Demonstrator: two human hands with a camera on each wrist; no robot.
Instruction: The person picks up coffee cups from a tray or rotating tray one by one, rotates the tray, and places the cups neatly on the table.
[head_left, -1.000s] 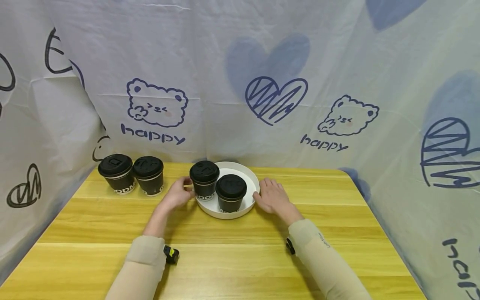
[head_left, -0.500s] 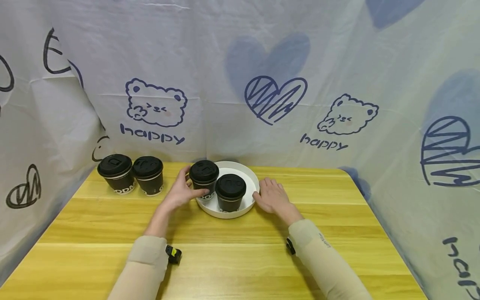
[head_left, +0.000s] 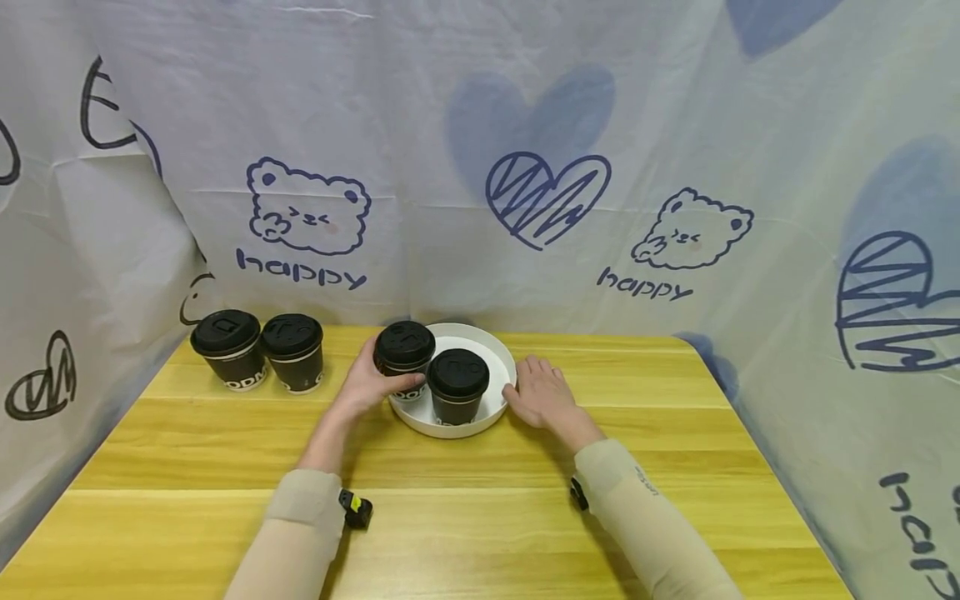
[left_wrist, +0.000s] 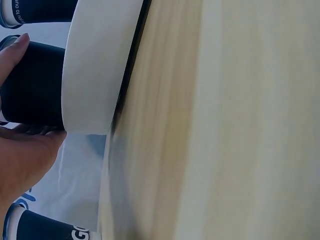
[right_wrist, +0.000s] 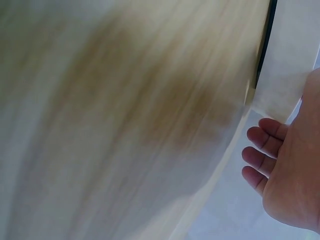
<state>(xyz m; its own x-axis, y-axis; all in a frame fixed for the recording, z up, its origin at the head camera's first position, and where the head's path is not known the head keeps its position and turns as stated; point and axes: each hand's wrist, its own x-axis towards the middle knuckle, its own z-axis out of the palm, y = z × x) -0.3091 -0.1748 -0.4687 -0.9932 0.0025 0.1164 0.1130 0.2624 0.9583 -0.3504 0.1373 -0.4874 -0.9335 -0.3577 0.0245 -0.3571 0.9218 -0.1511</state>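
White tray [head_left: 450, 431] holds 2 cups [head_left: 457, 383]; the left hand [head_left: 366, 385] has just put its thumb round the left cup [head_left: 405, 348], so it seems snugly held (right hand [head_left: 542, 393], fingers loose, by the rim).

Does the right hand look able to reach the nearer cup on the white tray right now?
Probably yes. Only the low rim of the tray seems between the right hand and the nearer cup; the left hand holds the other tray cup.
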